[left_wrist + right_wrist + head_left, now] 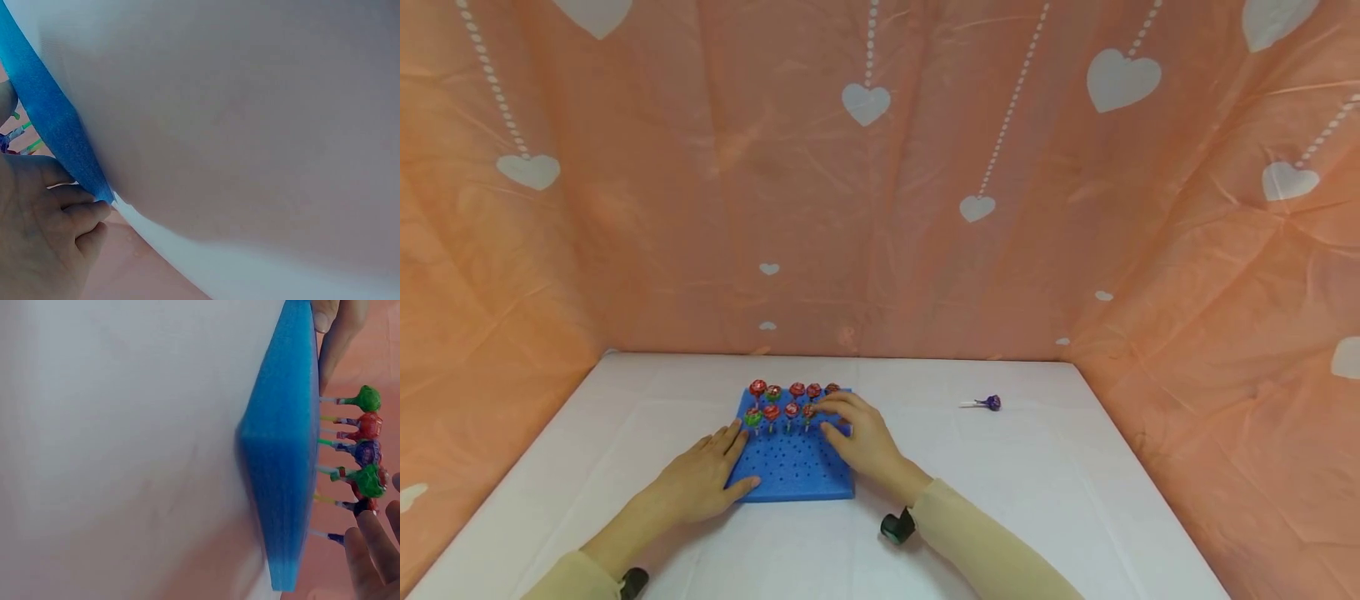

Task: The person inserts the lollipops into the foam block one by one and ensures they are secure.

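Observation:
A blue pegboard (797, 479) with rows of small holes lies on the table. Wrapped lollipops stand upright in its two far rows, among them a red one (757, 387) and a green one (369, 399). My left hand (703, 475) rests along the board's left edge, thumb over the near corner and fingers spread on the side. Over the right side reaches my right hand (865, 433), its index fingertip right at the rightmost lollipop (808, 411) of the nearer row. Thumb and index finger stand apart. In the right wrist view, its fingers partly hide a dark-wrapped lollipop (335, 538).
A single purple lollipop (992, 402) lies on its side on the white table (1000, 483), right of the board. An orange curtain (925, 275) with white hearts surrounds the table at the back and both sides.

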A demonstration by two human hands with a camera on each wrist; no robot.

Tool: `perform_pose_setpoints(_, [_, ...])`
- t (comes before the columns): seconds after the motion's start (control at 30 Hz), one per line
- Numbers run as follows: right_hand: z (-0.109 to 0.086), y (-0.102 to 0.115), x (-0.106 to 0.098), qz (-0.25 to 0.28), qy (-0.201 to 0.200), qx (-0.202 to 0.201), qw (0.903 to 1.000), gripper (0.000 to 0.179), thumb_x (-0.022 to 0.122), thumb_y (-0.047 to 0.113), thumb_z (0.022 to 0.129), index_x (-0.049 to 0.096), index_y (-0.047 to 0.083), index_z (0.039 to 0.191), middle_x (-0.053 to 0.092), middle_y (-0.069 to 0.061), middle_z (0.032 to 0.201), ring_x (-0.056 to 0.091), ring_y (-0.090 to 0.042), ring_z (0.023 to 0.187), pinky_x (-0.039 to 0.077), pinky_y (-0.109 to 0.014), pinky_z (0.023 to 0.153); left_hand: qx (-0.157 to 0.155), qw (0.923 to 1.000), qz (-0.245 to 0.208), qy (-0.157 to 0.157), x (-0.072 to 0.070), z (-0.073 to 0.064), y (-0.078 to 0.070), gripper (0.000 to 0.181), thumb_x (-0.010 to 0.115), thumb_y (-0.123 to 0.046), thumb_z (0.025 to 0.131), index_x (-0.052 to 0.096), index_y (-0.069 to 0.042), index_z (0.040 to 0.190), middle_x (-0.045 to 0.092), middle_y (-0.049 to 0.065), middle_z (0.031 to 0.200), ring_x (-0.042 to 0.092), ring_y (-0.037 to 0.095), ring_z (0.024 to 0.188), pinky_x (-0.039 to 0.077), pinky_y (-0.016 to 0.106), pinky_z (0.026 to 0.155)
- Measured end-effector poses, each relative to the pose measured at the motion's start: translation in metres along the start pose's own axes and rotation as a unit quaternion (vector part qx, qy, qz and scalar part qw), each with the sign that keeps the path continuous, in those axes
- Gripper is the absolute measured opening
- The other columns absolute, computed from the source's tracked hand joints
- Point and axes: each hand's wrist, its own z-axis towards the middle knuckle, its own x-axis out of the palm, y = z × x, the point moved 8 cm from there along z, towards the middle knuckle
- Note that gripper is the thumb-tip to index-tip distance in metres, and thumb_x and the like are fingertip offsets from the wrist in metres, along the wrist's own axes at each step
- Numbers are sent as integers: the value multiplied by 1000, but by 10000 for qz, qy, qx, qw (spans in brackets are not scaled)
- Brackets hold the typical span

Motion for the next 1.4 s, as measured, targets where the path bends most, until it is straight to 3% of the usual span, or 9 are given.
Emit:
perform_pose_setpoints(0.23, [-12, -4, -21, 291, -392, -102, 9988, 30, 71, 2, 98, 71, 1, 127, 66, -8, 133, 68, -27, 115, 61, -39, 90, 4, 10000, 11, -30, 0, -1, 0, 84, 61, -53, 101, 47, 18, 145, 38, 41, 154, 41, 58, 141, 38, 66, 113])
perform_pose_setpoints(0.43, [-23, -14, -42, 259, -746, 64, 9969, 31, 72, 0, 96, 72, 4, 126, 66, -8, 132, 67, -25, 115, 61, -41, 90, -12, 10000, 18, -48, 2, -1, 2, 84, 61, -53, 101, 47, 17, 145, 38, 41, 154, 41, 58, 140, 38, 66, 113])
perform_pose_setpoints(0.63, [-34, -29, -65, 287, -1134, 158, 9930, 32, 72, -3, 94, 73, 6, 124, 68, -6, 129, 69, -24, 113, 61, -39, 90, -13, 10000, 25, -81, 1, -1, 2, 84, 61, -53, 101, 47, 17, 145, 38, 41, 154, 41, 58, 140, 38, 66, 113])
perform_pose_setpoints(0.87, [-49, -47, -94, 277, -1636, 78, 9861, 29, 73, -9, 91, 74, 0, 119, 71, -12, 124, 71, -33, 107, 62, -35, 85, 2, 10000, -33, -86, 3, -2, 2, 83, 60, -52, 101, 48, 18, 144, 37, 42, 154, 41, 58, 140, 38, 67, 113])
perform_pose_setpoints(1.13, [-65, -72, -128, -1, -1978, 426, 9793, 32, 74, -12, 88, 74, -3, 118, 71, -15, 123, 71, -35, 105, 63, -40, 83, 39, 9999, -32, -131, 3, -2, 1, 83, 61, -52, 101, 48, 18, 144, 38, 41, 154, 41, 58, 141, 38, 66, 113])
perform_pose_setpoints(1.4, [-86, -95, -160, -439, -2223, 685, 9716, 31, 74, -11, 88, 74, -3, 118, 70, -16, 122, 71, -35, 104, 59, -20, 81, 43, 9999, -26, -130, 3, 0, 0, 84, 60, -53, 101, 48, 18, 144, 37, 41, 154, 41, 58, 141, 38, 66, 113])
